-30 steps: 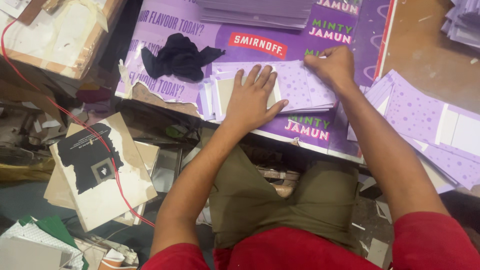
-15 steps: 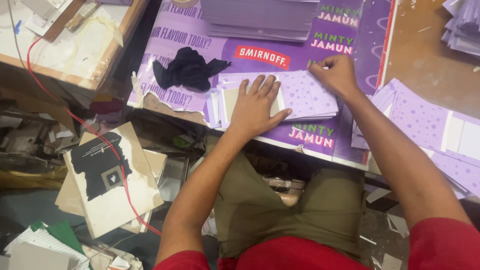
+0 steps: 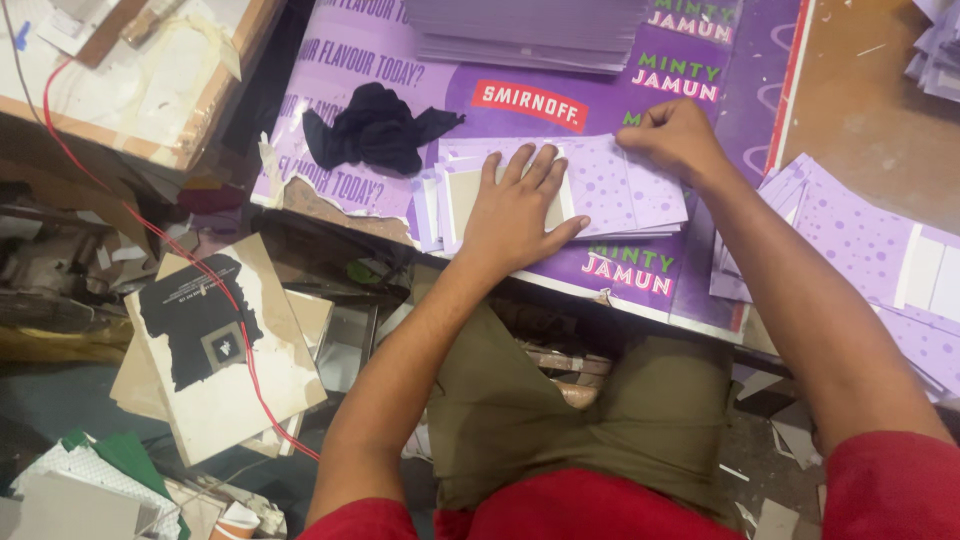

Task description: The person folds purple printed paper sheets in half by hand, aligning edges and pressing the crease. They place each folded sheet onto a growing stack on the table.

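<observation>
Purple card stack [image 3: 600, 190] lies under the flat, open left hand [image 3: 520, 215]; right hand [image 3: 675, 140] seemingly pinches its top edge. Press evenly, keep edges flush.

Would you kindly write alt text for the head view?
A left hand presses flat on a purple dotted card while the right hand pinches its upper edge, on a purple printed sheet beside a black cloth.
</observation>
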